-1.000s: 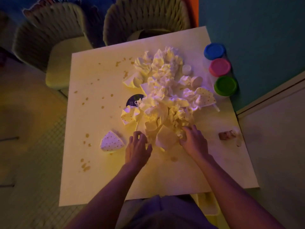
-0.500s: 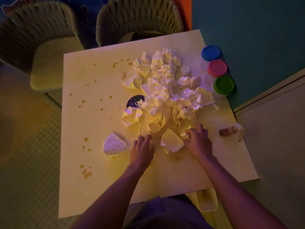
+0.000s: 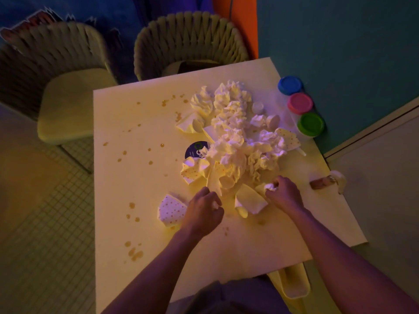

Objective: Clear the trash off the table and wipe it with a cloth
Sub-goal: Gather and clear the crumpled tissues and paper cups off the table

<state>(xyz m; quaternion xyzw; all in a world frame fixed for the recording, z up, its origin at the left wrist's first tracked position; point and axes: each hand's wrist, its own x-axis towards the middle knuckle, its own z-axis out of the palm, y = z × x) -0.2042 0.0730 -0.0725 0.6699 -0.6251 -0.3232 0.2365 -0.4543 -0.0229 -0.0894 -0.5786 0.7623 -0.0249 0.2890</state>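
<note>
A heap of crumpled white tissues and crushed paper cups [image 3: 233,137] covers the middle of the pale square table [image 3: 127,177]. My left hand [image 3: 204,211] is closed at the heap's near edge with a scrap of white paper in its fingers. My right hand [image 3: 283,193] is closed on a small crumpled tissue [image 3: 271,186]. Between my hands lies a flattened cup [image 3: 249,200]. A dotted crushed cup [image 3: 170,209] rests just left of my left hand. Brown spill drops [image 3: 133,251] dot the table's left side.
Three tubs with blue [image 3: 290,85], pink [image 3: 300,103] and green [image 3: 310,124] lids stand at the table's far right edge. A brown wrapper [image 3: 322,183] lies at the right edge. Two woven chairs [image 3: 190,41] stand beyond the table. A pale bin [image 3: 294,284] sits under the near edge.
Both hands have drawn back toward me from the heap and curled shut, each pulling a bit of paper with it. The flattened cup slid nearer.
</note>
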